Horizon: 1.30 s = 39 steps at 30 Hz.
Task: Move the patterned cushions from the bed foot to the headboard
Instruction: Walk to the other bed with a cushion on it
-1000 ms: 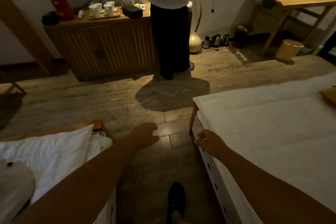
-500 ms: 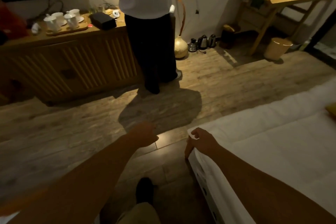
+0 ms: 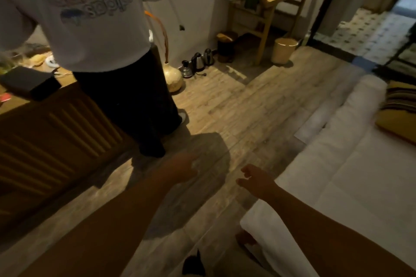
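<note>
White bed (image 3: 351,186), striped cushion (image 3: 400,99) atop yellow cushion (image 3: 391,126) near far end

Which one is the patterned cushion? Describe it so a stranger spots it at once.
Start at the white bed on the right and follow it to the picture's right edge. There the striped cushion lies on a plain mustard cushion; its dark multicoloured stripes set it apart.

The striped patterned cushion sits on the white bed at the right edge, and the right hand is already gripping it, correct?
Not quite. In the head view the striped patterned cushion does lie on the white bed at the right edge, but the right hand is empty, open over the wooden floor, well short of it.
</note>
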Available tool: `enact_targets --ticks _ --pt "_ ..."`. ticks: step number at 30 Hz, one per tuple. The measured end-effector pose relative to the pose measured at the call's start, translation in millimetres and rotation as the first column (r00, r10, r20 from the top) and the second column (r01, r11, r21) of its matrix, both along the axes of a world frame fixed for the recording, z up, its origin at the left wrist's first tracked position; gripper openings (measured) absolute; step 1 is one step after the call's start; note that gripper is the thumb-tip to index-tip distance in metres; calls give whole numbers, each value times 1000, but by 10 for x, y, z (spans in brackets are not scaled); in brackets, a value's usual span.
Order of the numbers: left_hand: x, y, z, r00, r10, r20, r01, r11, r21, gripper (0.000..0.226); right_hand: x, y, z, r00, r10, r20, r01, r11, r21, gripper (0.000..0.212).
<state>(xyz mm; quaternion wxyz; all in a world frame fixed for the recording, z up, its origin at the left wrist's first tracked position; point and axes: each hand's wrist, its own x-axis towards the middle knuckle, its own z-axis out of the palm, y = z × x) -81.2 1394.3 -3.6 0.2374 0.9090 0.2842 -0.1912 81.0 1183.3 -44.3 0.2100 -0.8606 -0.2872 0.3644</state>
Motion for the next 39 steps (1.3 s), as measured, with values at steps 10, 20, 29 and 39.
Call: enact_targets --ticks 10,20,29,39 --pt "1849 1067 -110 976 -218 0 218 975 40 59 1432 770 -151 958 -285 -22 285 958 36 51" --pt "4151 1643 -94 933 -361 -4 359 927 110 52 3220 1327 -117 900 -437 -14 437 898 59 44" --pt "5949 1753 -21 840 -541 48 534 839 109 53 4484 1443 -19 776 -622 -98 629 775 61 45" --pt "8027 2361 -76 783 -612 114 609 791 64 69 6248 2019 83 676 -736 -40 737 674 57 37"
